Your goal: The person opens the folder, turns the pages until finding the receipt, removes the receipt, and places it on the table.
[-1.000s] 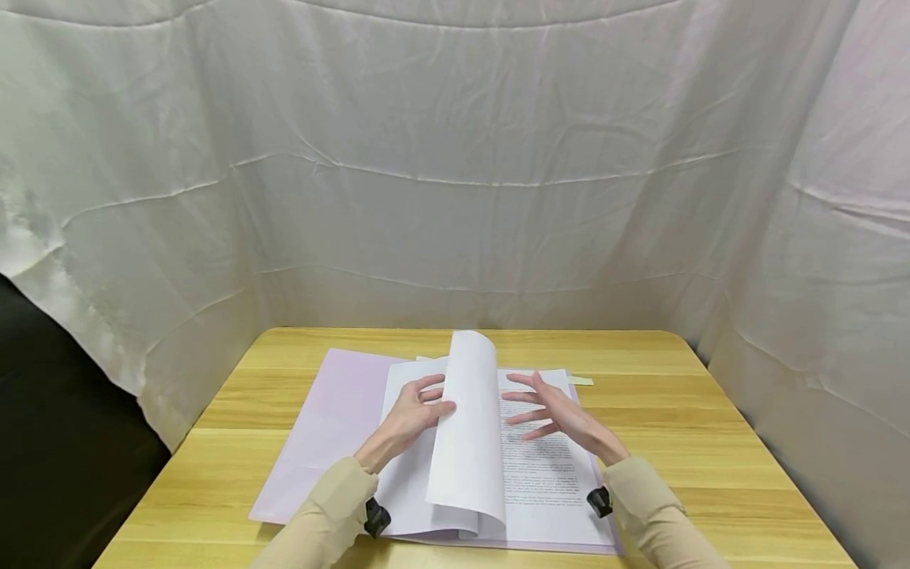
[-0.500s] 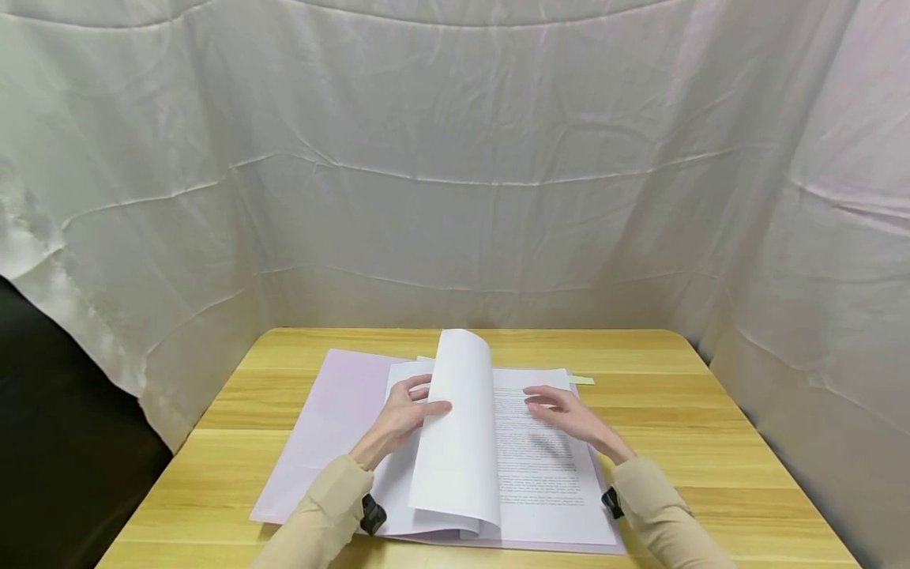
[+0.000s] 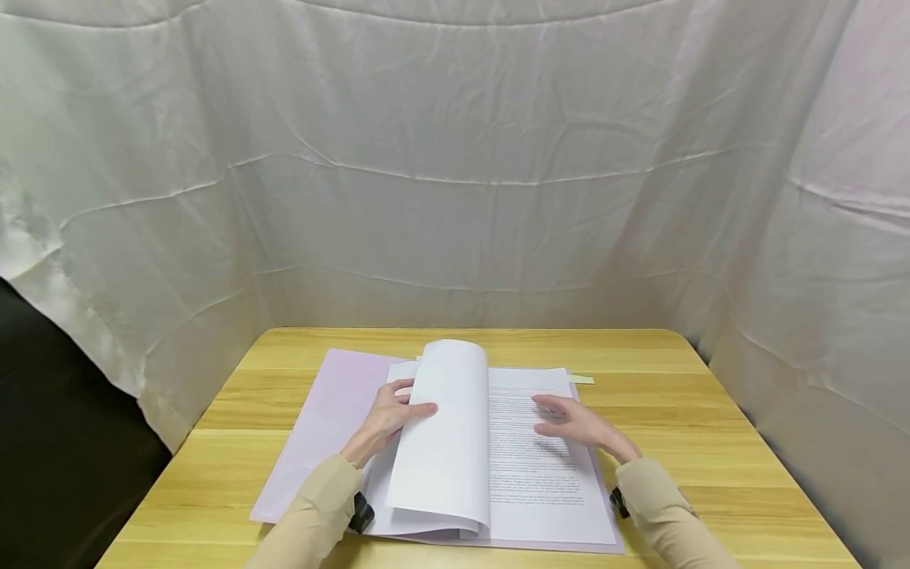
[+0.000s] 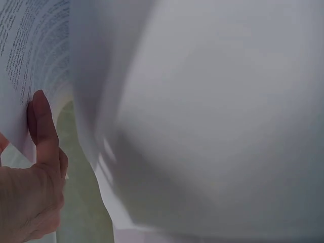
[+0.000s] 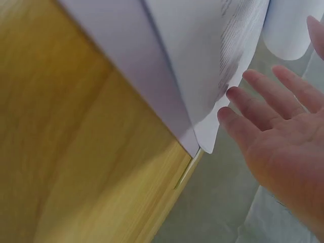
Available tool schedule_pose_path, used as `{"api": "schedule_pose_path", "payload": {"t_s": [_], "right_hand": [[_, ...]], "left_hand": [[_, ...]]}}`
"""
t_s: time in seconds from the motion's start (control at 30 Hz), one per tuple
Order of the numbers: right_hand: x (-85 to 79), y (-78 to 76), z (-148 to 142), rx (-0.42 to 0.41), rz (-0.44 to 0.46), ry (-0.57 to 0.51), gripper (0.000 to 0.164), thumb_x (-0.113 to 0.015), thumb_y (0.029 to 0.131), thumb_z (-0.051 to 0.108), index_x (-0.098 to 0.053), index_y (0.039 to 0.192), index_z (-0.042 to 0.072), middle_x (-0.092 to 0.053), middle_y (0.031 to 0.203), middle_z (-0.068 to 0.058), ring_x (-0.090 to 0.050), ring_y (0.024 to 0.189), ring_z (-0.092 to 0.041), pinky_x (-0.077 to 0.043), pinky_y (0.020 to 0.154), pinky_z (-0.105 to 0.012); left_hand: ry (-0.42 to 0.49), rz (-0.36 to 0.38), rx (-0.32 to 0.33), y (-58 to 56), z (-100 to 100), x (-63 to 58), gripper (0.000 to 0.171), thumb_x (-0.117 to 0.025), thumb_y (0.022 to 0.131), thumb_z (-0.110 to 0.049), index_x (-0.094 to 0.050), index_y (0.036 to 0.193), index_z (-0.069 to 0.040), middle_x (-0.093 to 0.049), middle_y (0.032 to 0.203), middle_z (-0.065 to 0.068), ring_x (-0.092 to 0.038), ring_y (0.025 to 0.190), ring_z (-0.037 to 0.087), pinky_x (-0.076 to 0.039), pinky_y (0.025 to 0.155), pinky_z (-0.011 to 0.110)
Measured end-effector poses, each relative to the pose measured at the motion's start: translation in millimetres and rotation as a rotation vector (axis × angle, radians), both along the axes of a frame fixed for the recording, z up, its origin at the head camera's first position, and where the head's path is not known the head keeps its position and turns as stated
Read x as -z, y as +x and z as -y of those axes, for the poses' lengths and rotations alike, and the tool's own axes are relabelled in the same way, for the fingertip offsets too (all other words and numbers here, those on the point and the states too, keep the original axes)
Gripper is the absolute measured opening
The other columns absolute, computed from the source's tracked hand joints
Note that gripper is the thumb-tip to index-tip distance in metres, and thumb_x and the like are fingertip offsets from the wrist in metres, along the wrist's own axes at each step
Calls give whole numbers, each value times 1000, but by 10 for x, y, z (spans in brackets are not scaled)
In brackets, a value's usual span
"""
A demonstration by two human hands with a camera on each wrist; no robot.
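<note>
A curled white sheet of paper (image 3: 444,442) arches over the middle of an opened lilac folder (image 3: 323,419). My left hand (image 3: 384,415) pinches its left edge, thumb on top and fingers beneath. In the left wrist view the fingers (image 4: 45,131) lie against the printed underside of the sheet. My right hand (image 3: 576,420) hovers over a printed page (image 3: 533,482) on the right side, holding nothing. Its fingers (image 5: 263,96) are spread and relaxed in the right wrist view.
The folder lies on a wooden table (image 3: 711,458). A pale yellow tab (image 3: 580,380) sticks out at the folder's upper right. Grey-white curtains (image 3: 455,197) surround the table, with a black area (image 3: 57,427) at the left.
My left hand has moved left, drawing the sheet's edge with it and uncovering more of the printed page. The right hand has shifted right, away from the sheet.
</note>
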State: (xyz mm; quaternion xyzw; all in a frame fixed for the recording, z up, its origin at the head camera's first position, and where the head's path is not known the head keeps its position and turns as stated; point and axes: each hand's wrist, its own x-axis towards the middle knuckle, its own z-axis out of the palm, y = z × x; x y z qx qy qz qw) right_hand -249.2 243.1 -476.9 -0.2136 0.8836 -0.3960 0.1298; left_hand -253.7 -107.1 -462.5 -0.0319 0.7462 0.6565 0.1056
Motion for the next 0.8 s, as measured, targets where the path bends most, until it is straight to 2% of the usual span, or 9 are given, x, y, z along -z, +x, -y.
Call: {"api": "schedule_pose_path", "payload": {"t_s": [0.37, 0.53, 0.8], "right_hand": [[59, -25, -60, -55, -68, 100, 70, -68, 96, 27, -40, 146, -13, -41, 152, -33, -38, 142, -52, -32, 117, -65], [71, -27, -62, -72, -54, 102, 72, -69, 95, 26, -38, 147, -14, -40, 153, -35, -36, 142, -54, -31, 116, -66], [37, -1, -52, -80, -55, 122, 72, -70, 94, 25, -39, 146, -14, -40, 152, -35, -37, 142, -54, -32, 116, -66]], "left_hand": [[-166, -6, -23, -49, 212, 87, 76, -82, 82, -15, -44, 144, 6, -64, 124, 31, -71, 92, 29, -62, 76, 41], [-271, -18, -21, -60, 300, 92, 76, -82, 81, -18, -45, 142, 9, -62, 127, 33, -70, 98, 33, -60, 81, 42], [-348, -46, -2, -44, 424, 116, 76, -81, 81, -14, -42, 141, 14, -57, 133, 36, -65, 111, 41, -57, 93, 51]]}}
